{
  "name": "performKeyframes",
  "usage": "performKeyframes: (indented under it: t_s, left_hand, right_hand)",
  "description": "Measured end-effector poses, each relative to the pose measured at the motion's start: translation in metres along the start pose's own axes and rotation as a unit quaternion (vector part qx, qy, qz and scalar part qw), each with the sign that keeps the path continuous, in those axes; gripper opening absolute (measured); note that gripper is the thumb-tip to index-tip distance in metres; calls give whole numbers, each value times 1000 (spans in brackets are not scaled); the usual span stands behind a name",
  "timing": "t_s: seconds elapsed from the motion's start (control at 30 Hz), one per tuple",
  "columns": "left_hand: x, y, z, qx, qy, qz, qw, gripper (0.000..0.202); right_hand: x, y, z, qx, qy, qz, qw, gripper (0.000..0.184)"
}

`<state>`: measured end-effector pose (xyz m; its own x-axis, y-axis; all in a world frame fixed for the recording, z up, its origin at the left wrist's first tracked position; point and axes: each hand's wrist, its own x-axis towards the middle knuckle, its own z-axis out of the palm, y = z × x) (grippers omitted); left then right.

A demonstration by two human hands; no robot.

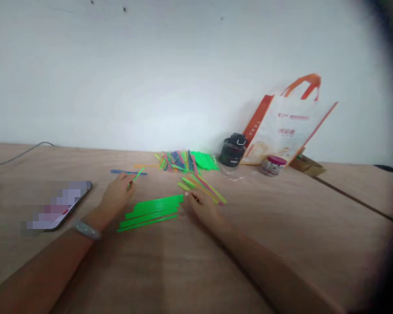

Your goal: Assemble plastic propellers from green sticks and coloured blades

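Raised a little above the table, my left hand [118,189] is closed on a thin green stick [139,173] that points up and to the right. A blue stick [142,173] lies behind that hand. In front of me, several flat green sticks [155,207] lie side by side, slightly slanted. My right hand [199,204] is closed, its fingertips at the right end of this row; whether anything is pinched there I cannot make out. Just beyond it lie loose yellow, green and pink sticks [212,189].
A pile of coloured sticks [180,161] lies near the wall. To its right stand a dark bottle [232,152], a jar with a red lid [272,166] and a white and orange bag [281,126]. A phone [60,207] lies left, and a cable [22,156] behind it.
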<state>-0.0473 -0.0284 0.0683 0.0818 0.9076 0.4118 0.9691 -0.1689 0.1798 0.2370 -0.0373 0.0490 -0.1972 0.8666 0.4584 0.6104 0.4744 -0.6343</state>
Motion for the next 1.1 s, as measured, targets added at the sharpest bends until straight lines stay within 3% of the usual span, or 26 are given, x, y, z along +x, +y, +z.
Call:
performKeyframes:
  t_s: [0.1, 0.2, 0.33, 0.53, 0.67, 0.97, 1.1]
  left_hand:
    - [-14, 32, -4, -82, 13, 125, 989, 32]
    - [-31, 59, -4, -108, -16, 209, 972, 30]
    - [-46, 80, -2, -103, -51, 238, 965, 24]
    - [-49, 84, 4, -120, -57, 231, 964, 20]
    - [-51, 83, 7, -130, -58, 230, 963, 18]
    - [-52, 85, 8, -136, -69, 191, 970, 17]
    - [-48, 87, 5, -202, -75, 165, 963, 20]
  right_hand:
    - [1, -2, 2, 179, -4, 123, 976, 40]
    - [-1, -6, 3, 338, -42, 206, 917, 46]
    - [-7, -13, 6, 396, -91, 209, 889, 37]
    - [-17, -23, 18, 432, -137, 209, 867, 31]
    - [-22, -29, 23, 414, -147, 198, 876, 27]
    - [-22, -34, 23, 310, -134, 146, 930, 22]
    - [-19, -36, 22, 289, -129, 117, 941, 23]
